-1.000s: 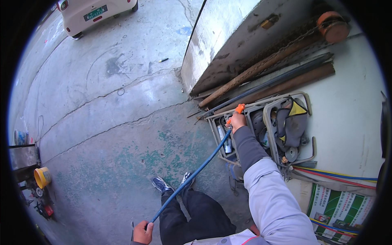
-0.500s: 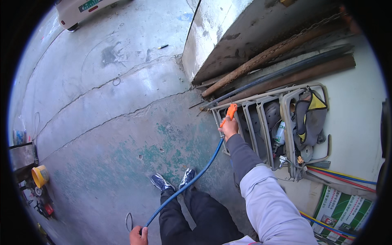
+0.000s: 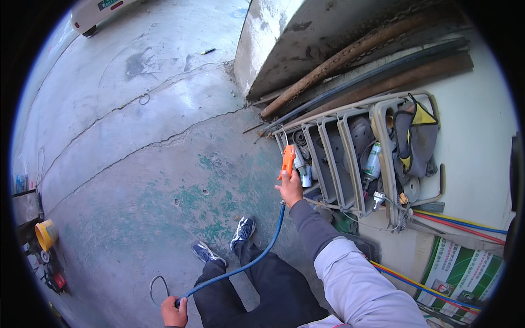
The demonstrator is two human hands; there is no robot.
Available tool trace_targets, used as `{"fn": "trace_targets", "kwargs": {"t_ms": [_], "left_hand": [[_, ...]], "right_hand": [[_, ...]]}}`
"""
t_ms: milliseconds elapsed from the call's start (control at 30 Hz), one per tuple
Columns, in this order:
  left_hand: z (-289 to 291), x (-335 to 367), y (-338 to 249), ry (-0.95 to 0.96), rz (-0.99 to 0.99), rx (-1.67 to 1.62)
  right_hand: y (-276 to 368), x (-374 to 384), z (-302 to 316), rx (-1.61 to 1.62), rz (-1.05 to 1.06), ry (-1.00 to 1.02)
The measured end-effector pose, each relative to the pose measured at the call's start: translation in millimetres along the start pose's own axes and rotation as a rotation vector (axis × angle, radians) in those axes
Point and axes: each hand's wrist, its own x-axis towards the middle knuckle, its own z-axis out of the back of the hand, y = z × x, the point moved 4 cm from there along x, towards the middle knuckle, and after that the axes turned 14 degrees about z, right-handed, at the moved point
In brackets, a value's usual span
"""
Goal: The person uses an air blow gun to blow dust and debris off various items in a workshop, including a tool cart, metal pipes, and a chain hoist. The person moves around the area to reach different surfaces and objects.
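My right hand point(image 3: 291, 188) is closed around an orange air blow gun point(image 3: 288, 158), whose thin nozzle points away from me. It sits just left of a metal rack point(image 3: 343, 158). From the gun's base a blue air hose point(image 3: 263, 252) curves down across my legs to the lower left. My left hand point(image 3: 174, 312) is closed on that hose near the bottom edge. Beside it, a thin dark loop point(image 3: 156, 284) shows above the floor. Spray cans point(image 3: 373, 162) and a grey and yellow cloth item point(image 3: 418, 134) are in the rack.
Long rusty pipes point(image 3: 350, 61) lie against the wall beyond the rack. A concrete pillar point(image 3: 268, 41) rises at the top. Coloured hoses point(image 3: 402, 277) run along the right, near a green board point(image 3: 465, 273). A yellow bucket point(image 3: 46, 235) stands far left; a white vehicle point(image 3: 90, 13) is at upper left.
My right hand and the blow gun have moved left and nearer to me, away from the rack. The hose bends more. My left hand still grips it, and my feet have shifted.
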Motion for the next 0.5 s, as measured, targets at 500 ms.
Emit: {"fn": "trace_targets", "kwargs": {"t_ms": [500], "left_hand": [[15, 33, 77, 0.054, -0.181, 0.138]], "right_hand": [[-181, -256, 111, 0.423, -0.330, -0.573]]}}
